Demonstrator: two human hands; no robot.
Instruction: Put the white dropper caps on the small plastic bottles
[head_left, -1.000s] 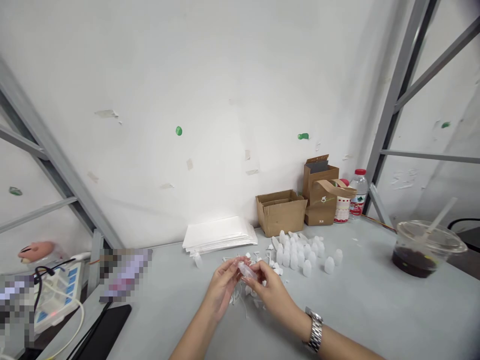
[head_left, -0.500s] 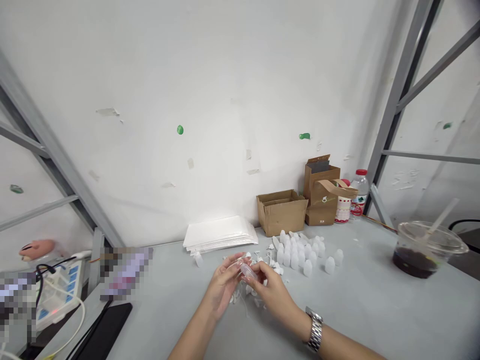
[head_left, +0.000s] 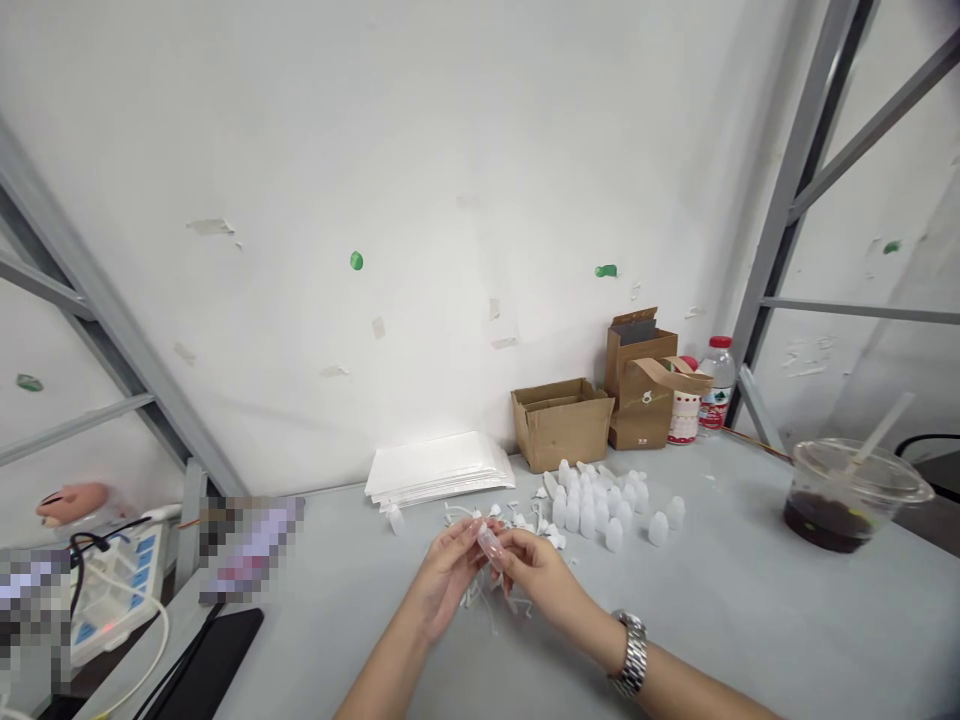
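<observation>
In the head view, a small, clear, rounded plastic piece (head_left: 491, 546) is between my two hands above the table. My right hand (head_left: 541, 578) pinches its body between thumb and fingers; a metal watch is on that wrist. At its upper end, the thumb and fingertips of my left hand (head_left: 448, 574) press together. Small white plastic scraps (head_left: 517, 517) and thin strands lie under and behind my hands. Just beyond to the right stands a cluster of whitish, dome-topped plastic pieces (head_left: 588, 518). One similar piece (head_left: 395, 519) sits apart on the left.
Against the wall are a stack of white sheets (head_left: 439, 470), an open cardboard box (head_left: 564, 437), a brown paper bag (head_left: 643, 395) and a red-capped bottle (head_left: 718, 385). A cup of dark drink (head_left: 829, 520) stands right. A black flat object (head_left: 206, 665) and a power strip (head_left: 120, 585) are left.
My left fingertips have shifted to the upper end of the plastic piece, which is turned more upright. My hands stay in nearly the same place, and the view has moved slightly.
</observation>
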